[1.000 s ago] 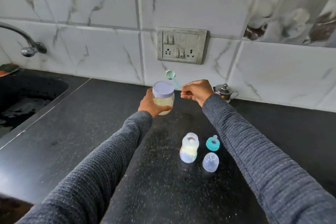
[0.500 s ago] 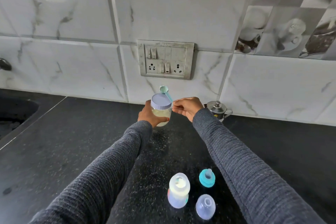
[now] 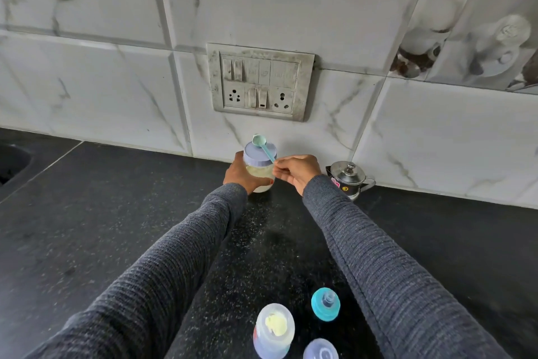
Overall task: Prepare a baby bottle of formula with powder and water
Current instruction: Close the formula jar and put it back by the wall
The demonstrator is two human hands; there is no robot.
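Black speckled counter (image 3: 87, 227) bears jar (image 3: 260, 172), bottle (image 3: 273, 329), teat ring (image 3: 325, 304), cap (image 3: 320, 350), steel pot (image 3: 348, 179).

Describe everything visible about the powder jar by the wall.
The powder jar is a small clear container holding pale powder, closed with a lavender lid. It stands upright near the tiled wall. The left hand wraps its side; a green scoop held by the right hand lies across the lid.

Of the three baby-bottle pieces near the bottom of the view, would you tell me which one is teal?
The teal one is the nipple ring, farthest from the camera. The open bottle holds yellowish powder, and the dome cap is clear.
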